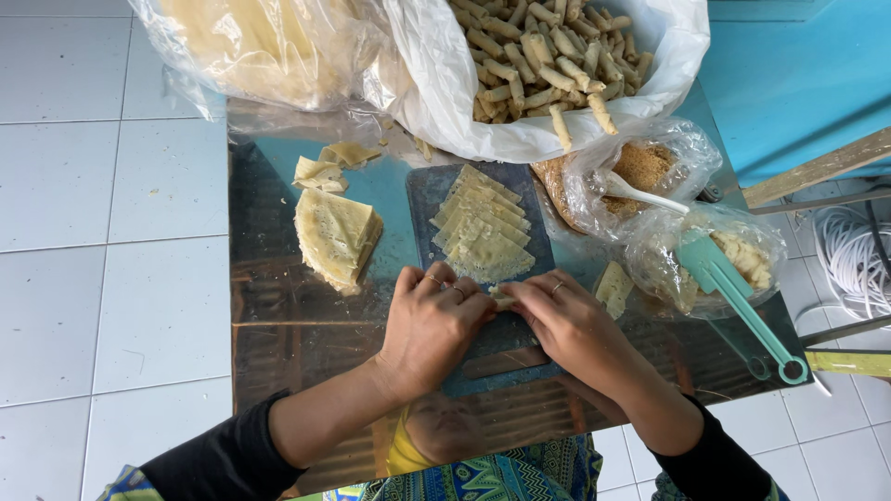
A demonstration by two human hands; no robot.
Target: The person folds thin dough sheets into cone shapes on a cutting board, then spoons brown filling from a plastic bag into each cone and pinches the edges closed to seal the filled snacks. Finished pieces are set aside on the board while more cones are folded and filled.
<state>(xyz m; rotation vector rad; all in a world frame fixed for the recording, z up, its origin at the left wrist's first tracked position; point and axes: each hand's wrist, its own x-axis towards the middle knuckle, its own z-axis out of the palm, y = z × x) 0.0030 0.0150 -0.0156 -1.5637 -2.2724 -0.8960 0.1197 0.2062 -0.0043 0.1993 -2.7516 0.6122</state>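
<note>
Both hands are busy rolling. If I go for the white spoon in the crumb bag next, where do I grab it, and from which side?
Probably take the white spoon by its bare handle end, coming in from the right. The bowl end is buried in the brown crumbs, while the handle slants out over the clear bag rim, free of the filling.

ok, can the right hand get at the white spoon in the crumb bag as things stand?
Probably yes. The right hand is busy rolling a wrapper, but the white spoon handle sticks out of the open bag, nothing covering it.
</note>
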